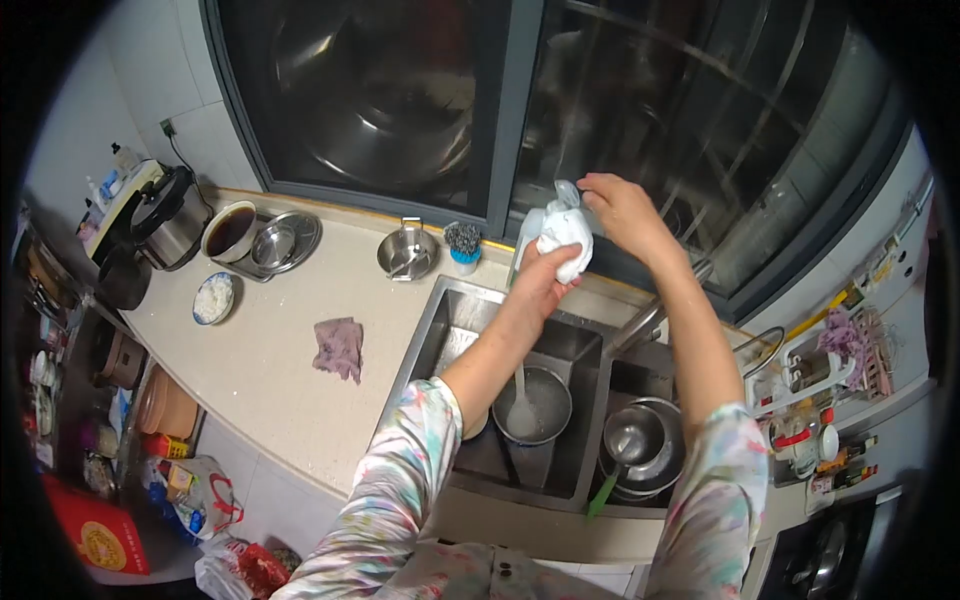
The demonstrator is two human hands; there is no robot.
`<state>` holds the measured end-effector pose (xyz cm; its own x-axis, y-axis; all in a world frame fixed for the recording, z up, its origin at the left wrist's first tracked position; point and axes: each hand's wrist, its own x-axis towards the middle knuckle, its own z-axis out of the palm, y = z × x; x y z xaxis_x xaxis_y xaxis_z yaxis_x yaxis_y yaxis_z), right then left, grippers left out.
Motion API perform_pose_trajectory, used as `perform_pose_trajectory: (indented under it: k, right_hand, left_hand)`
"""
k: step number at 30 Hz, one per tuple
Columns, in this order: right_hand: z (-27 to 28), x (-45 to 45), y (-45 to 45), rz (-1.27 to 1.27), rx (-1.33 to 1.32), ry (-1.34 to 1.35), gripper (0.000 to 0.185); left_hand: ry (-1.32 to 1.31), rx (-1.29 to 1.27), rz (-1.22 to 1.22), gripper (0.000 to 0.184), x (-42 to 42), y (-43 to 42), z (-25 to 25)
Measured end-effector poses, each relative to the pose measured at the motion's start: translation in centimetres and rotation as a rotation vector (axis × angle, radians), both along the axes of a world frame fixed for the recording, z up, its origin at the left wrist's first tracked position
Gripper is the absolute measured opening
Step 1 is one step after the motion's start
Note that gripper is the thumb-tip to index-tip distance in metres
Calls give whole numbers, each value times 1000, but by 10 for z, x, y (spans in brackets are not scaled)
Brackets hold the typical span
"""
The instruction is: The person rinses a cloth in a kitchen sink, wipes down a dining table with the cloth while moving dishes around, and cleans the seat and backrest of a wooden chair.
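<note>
My left hand (pixel 548 282) is closed round a crumpled white plastic bag (pixel 572 238), raised above the back of the sink. A clear, twisted end stands up at the top of the bag. Fingers bent, my right hand (pixel 626 216) is at that end and seems to pinch it; the fingertips are partly hidden. Whatever the bag contains does not show. Just behind the bag is a pale translucent bottle (pixel 528 236). Below my arms, the left sink basin (pixel 432 345) holds a pot (pixel 549 405) of cloudy water with a light spoon (pixel 521 415) in it.
In the right basin sit a metal ladle (pixel 634 436) and bowls. A blue-handled scrubber (pixel 464 256) and a steel pot (pixel 407 252) stand by the window. Leftward are a purple cloth (pixel 339 348), rice bowl (pixel 213 299), bowl of dark liquid (pixel 230 231) and cooker (pixel 172 222). The faucet (pixel 640 322) is close to my right forearm.
</note>
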<state>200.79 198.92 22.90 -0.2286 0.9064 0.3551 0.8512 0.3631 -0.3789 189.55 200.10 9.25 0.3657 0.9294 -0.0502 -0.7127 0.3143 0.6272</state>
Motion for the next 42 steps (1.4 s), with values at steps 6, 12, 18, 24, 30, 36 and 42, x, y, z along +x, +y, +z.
perform_pose_trajectory:
  k: [6, 12, 18, 24, 30, 36, 42]
  right_hand:
    - [-32, 2, 69, 29, -67, -29, 32]
    - [-38, -4, 79, -90, -32, -174, 28]
    - [-33, -5, 81, -142, -158, -81, 29]
    - [-35, -11, 78, -186, -127, -141, 30]
    - [-42, -12, 76, -192, -130, -135, 31]
    - [-44, -16, 70, -263, -118, -186, 31]
    - [-37, -22, 63, -326, -152, -254, 36]
  left_hand:
    - [-13, -8, -29, 42, 8, 19, -13]
    - [-164, -77, 9, 43, 9, 31, -21]
    - [-233, 58, -2, 45, 10, 37, -21]
    - [-308, -70, 44, 41, 16, 41, -19]
    - [-324, -81, 28, 42, 11, 46, -28]
    - [-324, -18, -9, 43, -3, 39, -26]
    - [-323, 12, -18, 45, -33, 21, -28]
